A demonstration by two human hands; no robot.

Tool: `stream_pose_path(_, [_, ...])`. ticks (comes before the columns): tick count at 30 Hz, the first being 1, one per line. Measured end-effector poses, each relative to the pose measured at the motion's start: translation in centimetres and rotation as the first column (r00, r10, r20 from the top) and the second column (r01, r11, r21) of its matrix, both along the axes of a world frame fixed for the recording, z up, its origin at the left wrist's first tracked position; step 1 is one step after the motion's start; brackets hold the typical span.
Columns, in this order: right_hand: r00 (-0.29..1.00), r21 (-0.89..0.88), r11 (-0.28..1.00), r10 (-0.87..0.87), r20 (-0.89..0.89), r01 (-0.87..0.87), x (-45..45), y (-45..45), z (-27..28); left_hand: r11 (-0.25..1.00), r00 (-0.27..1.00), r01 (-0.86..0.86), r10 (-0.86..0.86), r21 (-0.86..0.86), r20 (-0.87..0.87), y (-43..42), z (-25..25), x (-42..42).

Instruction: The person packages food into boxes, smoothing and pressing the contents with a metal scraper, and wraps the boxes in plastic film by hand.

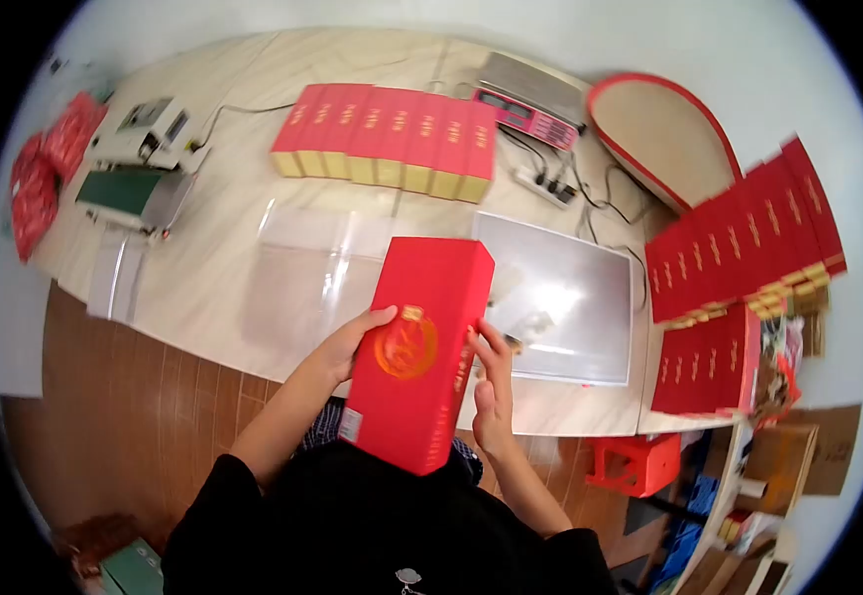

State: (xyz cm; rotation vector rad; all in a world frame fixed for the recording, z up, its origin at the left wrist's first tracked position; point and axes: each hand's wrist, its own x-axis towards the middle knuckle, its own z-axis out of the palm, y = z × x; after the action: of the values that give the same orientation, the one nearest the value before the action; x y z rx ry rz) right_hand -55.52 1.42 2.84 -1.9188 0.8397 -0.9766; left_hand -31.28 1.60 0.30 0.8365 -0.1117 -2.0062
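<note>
In front of my body I see a red gift box (pixel 421 288), tilted, with a gold and orange round emblem on its front and a white barcode label near its lower corner. My left hand (pixel 357 342) grips the box's left edge, thumb on the front face and the other fingers hidden behind. Along the right side of the box, my right hand (pixel 494 382) has its fingers stretched out and apart, the fingertips at the side panel. Clear plastic film (pixel 302 268) lies on the table left of the box. To the right is a flat silvery panel (pixel 580 297).
A row of red boxes (pixel 382 119) stands at the back, beside a digital scale (pixel 525 104). More red boxes (pixel 748 238) are stacked at right. A power strip (pixel 545 186) with cables, a machine (pixel 129 188) at left and a red stool (pixel 634 464) surround the workspace.
</note>
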Motion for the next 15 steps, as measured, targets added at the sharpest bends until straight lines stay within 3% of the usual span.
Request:
stream_pose_path(1, [1.0, 0.068, 0.998, -0.008, 0.014, 0.007, 2.2, 0.4, -0.3, 0.999, 0.999, -0.034, 0.034, -0.003, -0.016, 0.5, 0.0, 0.9])
stream_pose_path(3, [0.944, 0.53, 0.848, -0.187, 0.273, 0.015, 6.9, 0.9, -1.8, 0.956, 0.93, -0.092, 0.182, -0.278, 0.318, 1.4, -0.4, 2.7])
stream_pose_path(5, [0.978, 0.546, 0.837, -0.148, 0.147, 0.044, 9.7, 0.6, -3.0, 0.963, 0.929, -0.053, 0.144, -0.264, 0.341, 2.1, -2.8, 5.7])
stream_pose_path(7, [0.943, 0.784, 0.617, -0.221, 0.249, -0.062, 12.6, 0.5, -4.4, 0.965, 0.945, -0.075, 0.149, -0.25, 0.29, 2.1, -3.9, 8.9])
stream_pose_path(9, [0.942, 0.812, 0.582, -0.245, 0.231, -0.048, 15.4, 1.5, -6.3, 0.973, 0.96, -0.1, 0.15, -0.208, 0.237, 1.7, -4.6, 12.2])
stream_pose_path(11, [0.942, 0.757, 0.653, -0.24, 0.233, -0.021, 18.7, 2.4, -7.8, 0.988, 0.97, -0.079, 0.107, -0.132, 0.218, 0.9, -6.4, 15.3])
stream_pose_path(12, [0.928, 0.755, 0.655, -0.304, 0.217, 0.038, 20.1, 2.7, -8.6, 0.987, 0.94, -0.069, 0.114, -0.147, 0.322, 0.8, -7.7, 16.1])
stream_pose_path(13, [0.928, 0.755, 0.653, -0.315, 0.2, 0.059, 21.5, 2.5, -9.0, 0.988, 0.947, -0.06, 0.102, -0.144, 0.305, 0.0, -10.3, 17.1])
stream_pose_path(15, [0.886, 0.758, 0.604, -0.457, 0.078, 0.245, 23.6, 3.1, -9.5, 0.99, 0.884, 0.051, 0.016, -0.131, 0.468, -0.1, -15.2, 19.2])
